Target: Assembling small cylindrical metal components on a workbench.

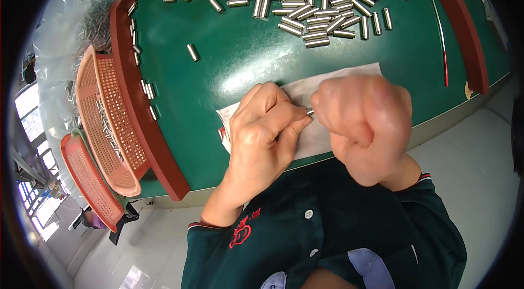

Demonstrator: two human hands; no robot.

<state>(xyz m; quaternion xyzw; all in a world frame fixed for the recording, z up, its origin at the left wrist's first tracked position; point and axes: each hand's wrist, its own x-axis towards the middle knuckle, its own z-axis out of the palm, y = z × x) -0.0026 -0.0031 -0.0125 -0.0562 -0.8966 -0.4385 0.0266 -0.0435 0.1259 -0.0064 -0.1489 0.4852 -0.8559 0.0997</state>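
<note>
My left hand (265, 128) is closed, its thumb and index finger pinching a small silvery metal piece (310, 112). Just the end of that piece shows, in the gap between my hands. Close beside it, my right hand (365, 125) is curled into a fist, slightly blurred; what it holds, if anything, is hidden. Under both hands lies a pale cloth (316, 147) on the green tabletop (174, 81). One short metal cylinder (192, 52) lies alone beyond my left hand. A large pile of similar metal cylinders (316, 13) covers the far middle of the table.
Red-brown raised edging (131, 70) borders the table's left side, with several cylinders along it; matching edging (464, 27) runs on the right. A thin red-handled tool (445, 59) lies there. Pink mesh baskets (123, 108) and clear plastic bags (71, 32) stand left of the table.
</note>
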